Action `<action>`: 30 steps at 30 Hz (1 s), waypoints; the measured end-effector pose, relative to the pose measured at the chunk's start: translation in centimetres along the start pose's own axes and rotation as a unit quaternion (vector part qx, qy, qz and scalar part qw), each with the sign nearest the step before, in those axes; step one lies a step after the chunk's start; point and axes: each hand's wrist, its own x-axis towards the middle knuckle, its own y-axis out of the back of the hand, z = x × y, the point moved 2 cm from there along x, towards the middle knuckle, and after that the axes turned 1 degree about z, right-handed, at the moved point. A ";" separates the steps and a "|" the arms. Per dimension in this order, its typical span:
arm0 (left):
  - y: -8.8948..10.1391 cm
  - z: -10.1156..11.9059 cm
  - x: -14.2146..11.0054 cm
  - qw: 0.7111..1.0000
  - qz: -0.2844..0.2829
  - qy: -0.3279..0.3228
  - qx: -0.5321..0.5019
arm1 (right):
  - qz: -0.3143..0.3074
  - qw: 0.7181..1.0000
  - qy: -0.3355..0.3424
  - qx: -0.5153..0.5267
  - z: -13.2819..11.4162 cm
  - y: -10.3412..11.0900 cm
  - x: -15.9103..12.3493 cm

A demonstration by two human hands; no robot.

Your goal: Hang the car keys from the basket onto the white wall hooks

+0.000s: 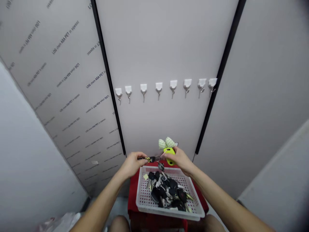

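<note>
Pinched in the fingers of my left hand (134,163) is a dark strap (151,159) with yellow marks, which stretches toward my other hand. My right hand (180,158) grips a bright yellow-green key fob (171,159), with a green-and-white checked bow (167,142) above it. A small dark grey piece (161,166) hangs between the hands, and a thin pinkish cord runs near the right fingertips. Below both hands, a white plastic basket (145,205) holds a heap of black key fobs (166,190) and keys.
Under the basket is a red stool or cloth (133,198). Several white adhesive hooks (158,87) with metal prongs run in a row across the wall panel ahead. Black strips (106,64) edge that panel. White plastic bags (64,222) lie at lower left.
</note>
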 end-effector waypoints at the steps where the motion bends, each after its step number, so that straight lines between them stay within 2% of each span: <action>1: 0.6 0.6 -0.1 0.997 0.009 -0.038 0.068 | -0.030 0.999 -0.007 -0.033 0.2 0.1 -0.1; 3: 1.4 2.1 -0.3 0.973 0.022 -0.121 0.196 | -0.074 0.991 -0.011 -0.107 0.7 0.3 -0.2; 4: 1.5 2.8 -0.3 0.955 0.025 -0.162 0.247 | -0.065 0.987 -0.001 -0.147 0.8 0.4 -0.1; 5: 1.5 3.5 -0.3 0.936 0.027 -0.197 0.291 | -0.030 0.982 0.019 -0.184 0.9 0.5 -0.1; 7: 1.0 4.5 -0.3 0.899 0.025 -0.251 0.359 | 0.084 0.965 0.084 -0.232 0.6 0.5 0.1; 8: 0.7 4.9 -0.2 0.881 0.020 -0.272 0.385 | 0.119 0.956 0.119 -0.239 0.3 0.2 0.1; 9: 0.4 5.2 -0.1 0.865 0.013 -0.292 0.409 | 0.115 0.954 0.148 -0.235 0.0 -0.3 0.0; 10: 0.2 5.4 -0.1 0.849 0.008 -0.311 0.427 | 0.074 0.958 0.164 -0.223 -0.2 -1.1 0.0; 11: 0.2 5.5 0.0 0.837 0.008 -0.327 0.439 | 0.007 0.964 0.165 -0.206 -0.3 -1.9 -0.1; 13: 0.9 5.8 0.1 0.828 0.038 -0.345 0.441 | -0.122 0.972 0.127 -0.156 -0.4 -3.7 -0.4; 14: 1.6 5.8 0.1 0.832 0.069 -0.342 0.431 | -0.155 0.975 0.100 -0.127 -0.3 -4.4 -0.6; 16: 3.2 5.8 0.0 0.855 0.148 -0.314 0.386 | -0.154 0.983 0.068 -0.075 -0.3 -5.5 -0.6; 19: 5.4 4.9 -0.6 0.891 0.301 -0.227 0.254 | -0.091 0.992 0.085 -0.030 -0.8 -6.7 -0.1; 21: 5.9 3.6 -1.0 0.899 0.389 -0.144 0.137 | -0.045 0.994 0.102 -0.005 -1.2 -7.5 0.6; 22: 5.8 3.0 -1.1 0.907 0.399 -0.105 0.078 | -0.027 0.994 0.108 0.004 -1.5 -7.8 0.9; 23: 5.5 2.4 -1.0 0.923 0.378 -0.071 0.024 | -0.013 0.993 0.115 0.007 -1.6 -8.2 1.3; 26: 4.5 1.6 -0.3 0.965 0.242 -0.031 -0.100 | -0.003 0.986 0.162 -0.033 -2.0 -9.4 2.3; 28: 4.6 2.0 0.2 0.966 0.209 -0.044 -0.144 | 0.000 0.978 0.193 -0.078 -2.3 -10.0 2.9; 30: 5.4 2.7 0.6 0.958 0.225 -0.050 -0.171 | 0.002 0.972 0.205 -0.117 -2.9 -10.4 3.4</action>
